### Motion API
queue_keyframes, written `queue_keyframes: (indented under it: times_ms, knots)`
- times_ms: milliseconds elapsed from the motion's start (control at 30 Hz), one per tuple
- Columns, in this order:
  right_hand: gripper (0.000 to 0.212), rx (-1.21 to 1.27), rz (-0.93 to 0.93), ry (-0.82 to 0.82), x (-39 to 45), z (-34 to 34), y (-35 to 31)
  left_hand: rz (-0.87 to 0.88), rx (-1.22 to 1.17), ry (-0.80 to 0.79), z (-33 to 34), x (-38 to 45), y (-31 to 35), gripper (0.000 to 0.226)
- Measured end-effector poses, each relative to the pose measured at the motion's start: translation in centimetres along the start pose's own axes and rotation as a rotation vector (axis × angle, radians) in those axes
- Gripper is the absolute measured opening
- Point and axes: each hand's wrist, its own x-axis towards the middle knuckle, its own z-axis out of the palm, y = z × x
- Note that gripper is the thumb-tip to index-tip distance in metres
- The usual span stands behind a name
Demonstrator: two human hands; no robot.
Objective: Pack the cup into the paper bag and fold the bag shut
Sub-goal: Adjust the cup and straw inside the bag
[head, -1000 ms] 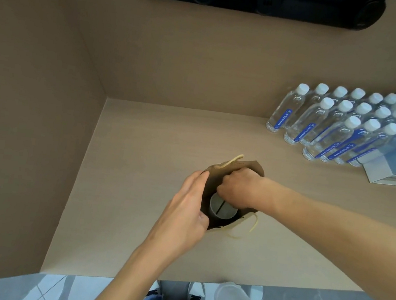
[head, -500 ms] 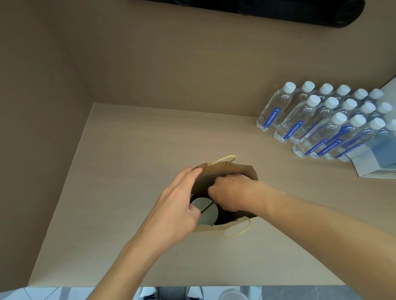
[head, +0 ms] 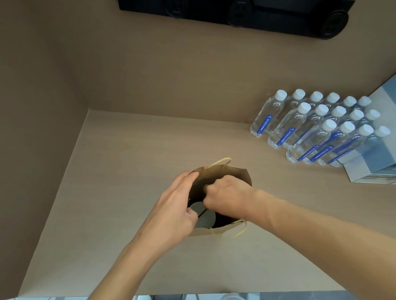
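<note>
Open paper bag [head: 216, 177] upright at table [head: 125, 155] centre, cup [head: 204, 217] inside, left hand [head: 176, 210] on rim at 9 o'clock, right hand [head: 227, 196] curled inside mouth, water bottles [head: 320, 130] at 2 o'clock

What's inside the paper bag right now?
The cup, its grey lid showing in the open paper bag. The right hand reaches in above it and hides the rest of the inside.

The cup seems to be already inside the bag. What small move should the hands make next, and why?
Probably draw the right hand up out of the paper bag. The cup already sits low inside, its lid below the rim, while the bag's mouth is wide open with the left hand holding its near-left edge. The top cannot be folded until that hand is clear.
</note>
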Motion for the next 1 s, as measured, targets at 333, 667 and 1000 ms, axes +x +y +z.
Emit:
queue_keyframes:
  times_ms: [333, 667, 1000]
  knots:
    - [0.015, 0.174, 0.059, -0.205, 0.1, 0.1, 0.4, 0.009, -0.024, -0.003, 0.4, 0.1, -0.4, 0.075]
    - [0.022, 1.657, 0.302, 0.822, -11.5, -2.8, 4.9, 0.032, -0.055, -0.004, 0.2, 0.7, -1.5, 0.072]
    - [0.116, 1.724, 0.386, 0.340, -9.2, 8.6, -1.3, 0.145, -0.158, -0.122, -2.0, 0.9, -2.5, 0.062]
